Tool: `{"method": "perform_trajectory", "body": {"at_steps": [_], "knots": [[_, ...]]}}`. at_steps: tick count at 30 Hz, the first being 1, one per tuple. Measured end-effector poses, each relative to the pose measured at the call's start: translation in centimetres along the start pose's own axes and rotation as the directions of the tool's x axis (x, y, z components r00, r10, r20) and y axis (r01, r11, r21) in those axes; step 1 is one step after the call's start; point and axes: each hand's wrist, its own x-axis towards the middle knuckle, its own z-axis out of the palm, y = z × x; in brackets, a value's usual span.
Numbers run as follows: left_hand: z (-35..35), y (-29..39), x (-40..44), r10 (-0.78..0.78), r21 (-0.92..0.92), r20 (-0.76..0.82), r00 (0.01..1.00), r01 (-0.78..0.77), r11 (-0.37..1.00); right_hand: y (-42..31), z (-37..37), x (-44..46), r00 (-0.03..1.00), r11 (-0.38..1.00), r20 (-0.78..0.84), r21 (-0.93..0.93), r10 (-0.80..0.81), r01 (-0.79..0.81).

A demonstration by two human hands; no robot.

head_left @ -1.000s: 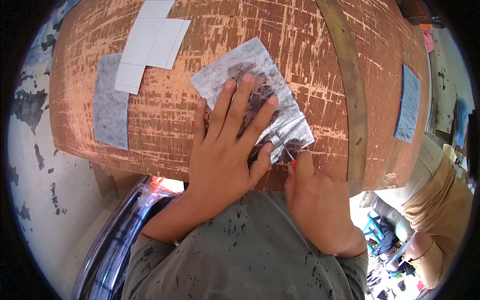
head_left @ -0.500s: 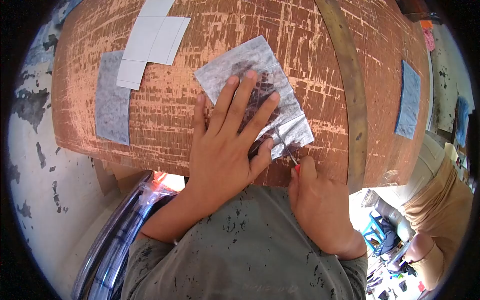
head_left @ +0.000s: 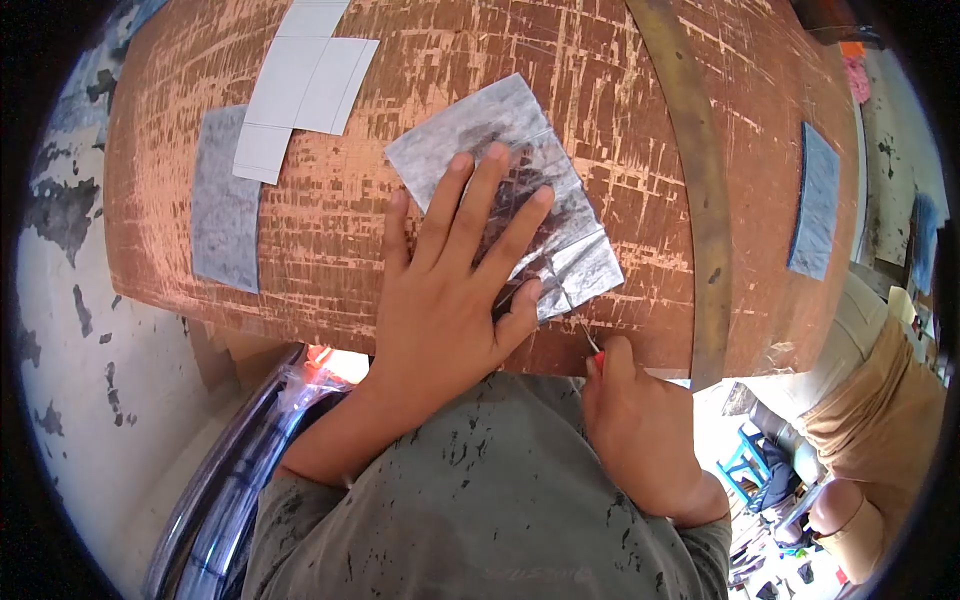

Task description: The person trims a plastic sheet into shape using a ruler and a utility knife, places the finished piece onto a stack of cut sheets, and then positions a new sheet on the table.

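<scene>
A grey-green, short-sleeved cloth shirt (head_left: 400, 540) covers the torso, spattered with small, irregular black flecks (head_left: 460, 452) that gather on the chest, towards the right side and on the loose left sleeve (head_left: 290, 520). Faint, pale lettering (head_left: 540, 575) crosses the lower front, too dim to read. Beyond the sleeve edges, the left hand (head_left: 440, 300) and right hand (head_left: 642, 425) are bare.
</scene>
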Motion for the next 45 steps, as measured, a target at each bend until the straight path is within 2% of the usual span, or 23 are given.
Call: {"method": "perform_trajectory", "body": {"at_steps": [3, 13, 15, 16, 19, 21, 24, 45], "knots": [[-0.1, 0.0, 0.1, -0.001, -0.002, 0.000, 1.000, 0.001, 1.000, 0.3, 0.0, -0.3, 0.999, 1.000, 0.042, 0.004, 0.019, -0.020], [-0.2, -0.1, -0.1, 0.013, -0.007, 0.007, 1.000, -0.013, 1.000, 1.0, -0.4, -0.6, 0.999, 0.999, -0.017, -0.025, -0.046, 0.045], [-0.3, -0.1, -0.1, 0.013, -0.017, 0.002, 1.000, -0.013, 1.000, 1.0, -1.5, -0.9, 0.996, 0.999, 0.089, -0.042, -0.013, 0.017], [-0.3, -0.1, -0.1, 0.015, -0.028, 0.005, 1.000, -0.014, 1.000, 0.9, -1.6, -0.8, 0.996, 0.999, 0.089, -0.045, -0.018, 0.022], [-0.3, 0.0, -0.1, 0.016, -0.035, 0.008, 1.000, -0.015, 0.999, 0.8, -1.5, -0.7, 1.000, 1.000, 0.028, -0.029, -0.002, 0.003], [-0.2, -0.1, -0.1, 0.021, -0.038, 0.002, 1.000, -0.020, 0.999, 0.0, -1.3, 0.4, 0.995, 0.992, -0.085, 0.113, -0.044, 0.053], [-0.3, -0.1, -0.1, 0.022, -0.037, 0.003, 1.000, -0.022, 0.999, -1.0, -1.2, 2.0, 0.992, 0.994, -0.118, 0.099, -0.039, 0.051], [-0.3, -0.3, -0.1, 0.014, -0.041, 0.043, 0.999, -0.012, 0.999, -0.9, -1.1, 2.8, 0.997, 0.993, -0.055, 0.109, -0.047, 0.053]]}}
